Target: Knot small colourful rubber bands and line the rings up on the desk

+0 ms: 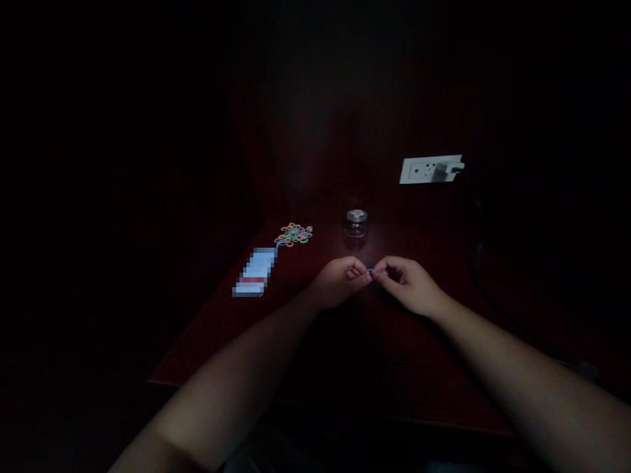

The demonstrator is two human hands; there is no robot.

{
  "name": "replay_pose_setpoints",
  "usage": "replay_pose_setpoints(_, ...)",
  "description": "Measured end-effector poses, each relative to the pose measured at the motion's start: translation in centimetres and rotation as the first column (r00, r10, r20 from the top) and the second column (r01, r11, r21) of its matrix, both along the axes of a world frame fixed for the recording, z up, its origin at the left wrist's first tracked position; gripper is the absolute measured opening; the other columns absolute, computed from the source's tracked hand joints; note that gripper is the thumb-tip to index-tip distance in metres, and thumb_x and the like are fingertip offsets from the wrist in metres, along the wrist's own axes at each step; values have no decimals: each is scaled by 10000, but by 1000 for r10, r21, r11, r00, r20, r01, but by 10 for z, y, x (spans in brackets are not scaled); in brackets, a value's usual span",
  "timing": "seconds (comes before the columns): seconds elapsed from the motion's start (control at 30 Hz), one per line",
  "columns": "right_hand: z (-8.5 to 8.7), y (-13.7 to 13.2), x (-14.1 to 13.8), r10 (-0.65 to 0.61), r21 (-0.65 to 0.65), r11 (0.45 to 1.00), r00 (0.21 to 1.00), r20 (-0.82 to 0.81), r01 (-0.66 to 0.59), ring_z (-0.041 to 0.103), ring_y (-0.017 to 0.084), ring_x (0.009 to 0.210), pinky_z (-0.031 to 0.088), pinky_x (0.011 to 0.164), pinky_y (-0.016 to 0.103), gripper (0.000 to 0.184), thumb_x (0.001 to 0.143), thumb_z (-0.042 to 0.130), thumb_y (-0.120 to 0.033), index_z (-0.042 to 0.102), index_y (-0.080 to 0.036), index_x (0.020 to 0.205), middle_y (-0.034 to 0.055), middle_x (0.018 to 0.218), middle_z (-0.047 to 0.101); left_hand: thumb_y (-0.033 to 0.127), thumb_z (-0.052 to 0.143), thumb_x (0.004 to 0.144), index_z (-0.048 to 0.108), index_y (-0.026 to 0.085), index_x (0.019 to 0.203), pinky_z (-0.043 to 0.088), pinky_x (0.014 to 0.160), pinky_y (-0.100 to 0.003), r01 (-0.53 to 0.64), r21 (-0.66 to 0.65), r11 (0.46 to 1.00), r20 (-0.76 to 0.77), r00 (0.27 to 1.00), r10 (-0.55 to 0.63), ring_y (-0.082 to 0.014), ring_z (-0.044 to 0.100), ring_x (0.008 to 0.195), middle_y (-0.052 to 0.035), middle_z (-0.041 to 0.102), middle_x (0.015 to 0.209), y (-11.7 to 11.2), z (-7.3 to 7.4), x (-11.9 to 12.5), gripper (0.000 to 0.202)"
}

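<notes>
Our left hand [340, 279] and right hand [404, 279] meet at desk [296, 328] centre, fingertips pinched together on one small band [371, 273]. The pile [294, 234] at ten o'clock looks large; whether the jar [355, 223] at twelve holds any, we cannot tell.

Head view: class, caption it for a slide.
Left hand and right hand pinch a small ring between them above a dark table.

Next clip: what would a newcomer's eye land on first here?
In the dark room, the left hand and right hand meet fingertip to fingertip over a dark red table, pinching a tiny object between them. Behind them lie a heap of colourful small rings and a small glass jar.
</notes>
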State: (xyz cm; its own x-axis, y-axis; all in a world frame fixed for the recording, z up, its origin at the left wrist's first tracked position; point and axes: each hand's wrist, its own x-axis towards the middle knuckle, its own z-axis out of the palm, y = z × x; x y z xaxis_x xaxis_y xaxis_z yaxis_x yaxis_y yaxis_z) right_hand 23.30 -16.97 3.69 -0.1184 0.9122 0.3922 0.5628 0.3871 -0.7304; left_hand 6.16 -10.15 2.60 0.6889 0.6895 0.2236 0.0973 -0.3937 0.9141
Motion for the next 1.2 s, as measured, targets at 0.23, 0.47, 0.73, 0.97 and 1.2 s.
replay_pose_setpoints(0.23,0,0,-1,19,-17,1000,1000,-1,-19,478,124,587,391,548,242,154,806,542,-300,596,-162,764,1,642,541,302,614,761,569,117,825,375,550,-193,-16,-17,1000,35,999,17,-68,485,598,-3,571,702,-2,3,0,201)
replay_pose_setpoints(0.47,0,-1,-2,48,-13,999,999,-20,-49,482,125,599,407,565,247,163,805,546,-314,603,-165,769,5,653,554,323,616,756,566,120,814,373,543,-193,-29,-27,999,62,998,31,-69,488,588,-5,579,704,-1,3,0,217)
replay_pose_setpoints(0.73,0,-1,-2,48,-22,999,998,-29,-48,471,122,594,392,563,243,141,809,535,-297,579,-170,767,-3,649,530,323,612,756,562,125,821,364,538,-191,-8,-21,1000,30,1000,9,-68,476,583,5,558,689,0,0,-1,214)
replay_pose_setpoints(0.97,-1,1,-1,-5,25,1000,999,-35,6,436,115,583,373,540,235,140,794,560,-293,505,-184,727,-15,643,490,309,612,753,567,138,818,357,524,-187,19,-15,1000,-33,999,-19,-68,460,573,17,542,669,-2,0,-2,189)
replay_pose_setpoints(1.2,-3,2,-1,16,21,1000,999,-33,-15,430,112,598,373,558,236,105,792,560,-258,512,-175,748,-15,653,480,335,623,757,576,135,951,424,613,-208,-21,50,999,12,1000,20,-86,520,679,-32,600,839,0,1,-3,282)
